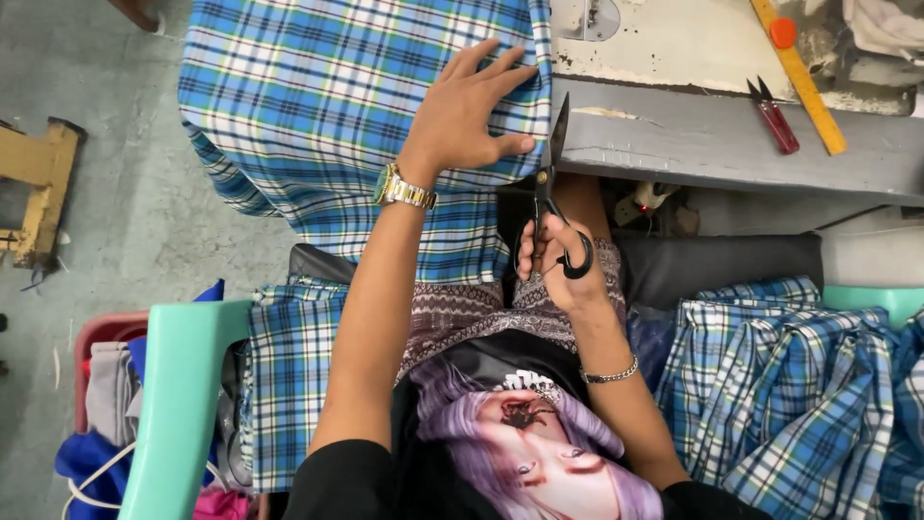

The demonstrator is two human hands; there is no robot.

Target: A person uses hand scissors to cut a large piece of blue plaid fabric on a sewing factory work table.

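My left hand (472, 111) lies flat with fingers spread on blue, white and green plaid cloth (327, 106), which is draped over the grey work table's (712, 144) left end and hangs toward my lap. A gold watch is on that wrist. My right hand (563, 265) grips black scissors (551, 197) by their loops. The blades point up along the cloth's right edge, just right of my left thumb. A thin bracelet circles the right wrist.
Small red snips (773, 117) and a yellow ruler (801, 82) lie on the table. More plaid cloth (799, 395) is heaped at my right. A mint green chair arm (183, 395) and a basket of mixed fabrics (101, 385) stand at my left, over grey concrete floor (125, 221).
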